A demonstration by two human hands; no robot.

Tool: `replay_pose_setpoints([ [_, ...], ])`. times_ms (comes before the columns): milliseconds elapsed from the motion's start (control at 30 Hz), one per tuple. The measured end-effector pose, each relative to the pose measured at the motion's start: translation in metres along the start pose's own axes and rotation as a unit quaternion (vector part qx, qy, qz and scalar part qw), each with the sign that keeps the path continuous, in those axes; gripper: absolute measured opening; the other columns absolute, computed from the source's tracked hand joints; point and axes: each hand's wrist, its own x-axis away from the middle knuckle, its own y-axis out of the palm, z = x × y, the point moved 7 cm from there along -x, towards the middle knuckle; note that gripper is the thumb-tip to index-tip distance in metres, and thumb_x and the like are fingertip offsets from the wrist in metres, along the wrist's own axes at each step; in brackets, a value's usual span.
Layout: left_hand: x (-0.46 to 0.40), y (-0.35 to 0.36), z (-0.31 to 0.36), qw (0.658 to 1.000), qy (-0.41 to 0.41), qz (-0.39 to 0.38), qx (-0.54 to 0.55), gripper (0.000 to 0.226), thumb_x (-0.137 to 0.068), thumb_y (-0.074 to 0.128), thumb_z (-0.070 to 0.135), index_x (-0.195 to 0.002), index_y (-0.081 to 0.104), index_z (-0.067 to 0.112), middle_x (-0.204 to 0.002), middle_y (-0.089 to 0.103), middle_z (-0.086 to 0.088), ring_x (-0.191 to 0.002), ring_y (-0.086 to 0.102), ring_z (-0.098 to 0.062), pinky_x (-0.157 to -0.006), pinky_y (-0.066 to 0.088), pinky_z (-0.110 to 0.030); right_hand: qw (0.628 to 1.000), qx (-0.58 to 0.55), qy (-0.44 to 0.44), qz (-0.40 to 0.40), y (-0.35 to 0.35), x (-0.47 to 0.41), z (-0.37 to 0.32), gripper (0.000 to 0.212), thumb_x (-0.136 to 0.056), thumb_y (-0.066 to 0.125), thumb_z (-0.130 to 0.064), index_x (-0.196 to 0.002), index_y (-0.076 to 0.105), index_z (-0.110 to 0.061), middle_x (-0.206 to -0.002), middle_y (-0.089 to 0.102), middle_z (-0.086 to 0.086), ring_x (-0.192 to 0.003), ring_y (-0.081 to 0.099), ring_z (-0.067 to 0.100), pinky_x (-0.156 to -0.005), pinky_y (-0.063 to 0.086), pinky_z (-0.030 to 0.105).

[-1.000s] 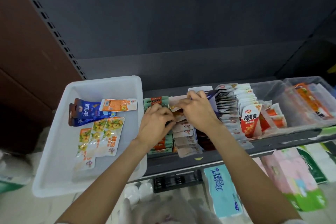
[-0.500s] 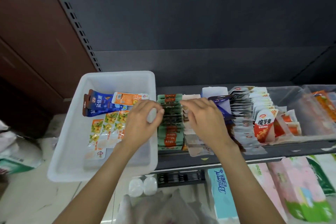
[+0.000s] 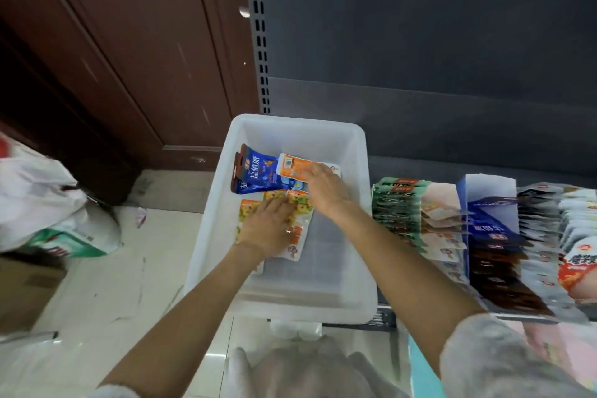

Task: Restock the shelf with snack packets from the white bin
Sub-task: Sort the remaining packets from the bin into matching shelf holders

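Directly under both hands (image 3: 268, 226) (flat): yellow packets (image 3: 302, 203).

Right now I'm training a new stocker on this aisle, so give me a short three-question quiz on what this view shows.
1. True or false: both hands are inside the white bin.
2. Which packet does the right hand touch? A) the orange packet B) the blue packet C) a green packet on the shelf
3. What lies under the left hand?

Key
1. True.
2. A. Its fingers are on the orange packet's right end; a firm grip cannot be confirmed.
3. The yellow-printed packets, on the bin floor.
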Motion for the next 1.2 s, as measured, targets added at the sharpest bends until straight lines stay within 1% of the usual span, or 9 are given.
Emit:
replay_pose_setpoints([
  [300,-0.012,0.006,-0.004,0.996,0.052,-0.014,-0.073,0.058,-0.089,0.054,0.039,-0.141,0.032,0.030,-0.148,0.033,0.004,-0.136,0.029,-0.021,-0.111,0.030,-0.041,0.989,0.129,0.060,-0.030,0.017,-0.014,-0.001,0.031,-0.097,0.039,-0.010,-0.127,0.042,-0.008,-0.116,0.062,0.012,-0.106,0.062,0.029,-0.082,0.050,0.037],
  [433,-0.011,0.001,-0.006,0.994,0.076,-0.009,-0.074,0.049,-0.090,0.052,0.035,-0.136,0.039,0.029,-0.143,0.039,0.004,-0.132,0.034,-0.020,-0.107,0.035,-0.039,0.990,0.114,0.054,-0.066,0.025,0.007,-0.011,0.032,-0.095,0.042,-0.013,-0.127,0.042,-0.008,-0.118,0.059,0.013,-0.106,0.060,0.030,-0.083,0.048,0.037],
  [567,-0.011,-0.007,-0.008,0.995,0.087,0.012,-0.042,0.040,-0.091,0.050,0.032,-0.131,0.046,0.029,-0.138,0.045,0.007,-0.128,0.040,-0.017,-0.103,0.036,-0.036,0.988,0.050,0.113,-0.095,0.037,0.032,-0.011,0.050,-0.090,0.054,-0.031,-0.132,0.036,-0.011,-0.127,0.041,0.014,-0.119,0.042,0.030,-0.088,0.044,0.038],
  [733,-0.011,-0.006,-0.009,0.996,0.092,0.002,-0.019,0.038,-0.090,0.049,0.031,-0.128,0.049,0.029,-0.135,0.050,0.006,-0.123,0.046,-0.018,-0.100,0.038,-0.036,0.982,0.079,0.162,-0.055,0.042,0.044,-0.026,0.037,-0.097,0.038,-0.011,-0.133,0.033,-0.002,-0.130,0.046,0.017,-0.119,0.049,0.031,-0.090,0.045,0.036],
  [833,-0.010,-0.014,-0.016,0.994,0.041,0.016,0.096,0.035,-0.089,0.053,0.034,-0.122,0.048,0.022,-0.124,0.056,0.001,-0.110,0.055,-0.019,-0.089,0.047,-0.034,0.983,0.040,0.179,0.012,0.012,0.055,-0.026,0.033,-0.094,0.039,-0.006,-0.126,0.043,-0.012,-0.115,0.063,0.010,-0.104,0.062,0.030,-0.080,0.049,0.037],
  [933,0.002,-0.041,-0.024,0.937,-0.006,0.114,0.331,0.045,-0.084,0.066,0.031,-0.122,0.044,0.019,-0.126,0.048,0.000,-0.113,0.050,-0.016,-0.089,0.049,-0.033,0.962,-0.121,0.210,0.122,-0.023,0.086,-0.015,0.027,-0.091,0.048,-0.011,-0.117,0.053,-0.012,-0.094,0.067,0.016,-0.085,0.064,0.036,-0.062,0.043,0.035],
  [1000,0.016,-0.069,-0.021,0.886,0.027,0.162,0.433,0.054,-0.082,0.071,0.026,-0.126,0.041,0.023,-0.131,0.041,0.004,-0.120,0.042,-0.011,-0.096,0.046,-0.030,0.942,-0.219,0.188,0.169,-0.042,0.112,-0.013,0.025,-0.089,0.054,-0.011,-0.112,0.060,-0.013,-0.088,0.068,0.011,-0.073,0.061,0.030,-0.058,0.042,0.033],
  [1067,0.026,-0.097,-0.006,0.884,0.117,0.126,0.435,0.058,-0.079,0.073,0.025,-0.126,0.040,0.034,-0.131,0.038,0.014,-0.121,0.036,-0.005,-0.100,0.040,-0.026,0.936,-0.277,0.145,0.161,-0.056,0.137,-0.016,0.022,-0.088,0.058,-0.011,-0.108,0.064,-0.018,-0.085,0.068,0.000,-0.067,0.060,0.018,-0.057,0.044,0.031],
  [1200,0.045,-0.123,0.037,0.936,0.318,0.014,0.151,0.036,-0.082,0.068,0.039,-0.115,0.056,0.034,-0.116,0.056,0.015,-0.110,0.049,-0.008,-0.097,0.042,-0.034,0.914,-0.316,0.152,0.202,-0.081,0.190,-0.009,0.019,-0.086,0.065,-0.018,-0.103,0.066,-0.027,-0.085,0.068,-0.015,-0.075,0.063,0.004,-0.063,0.051,0.024],
])
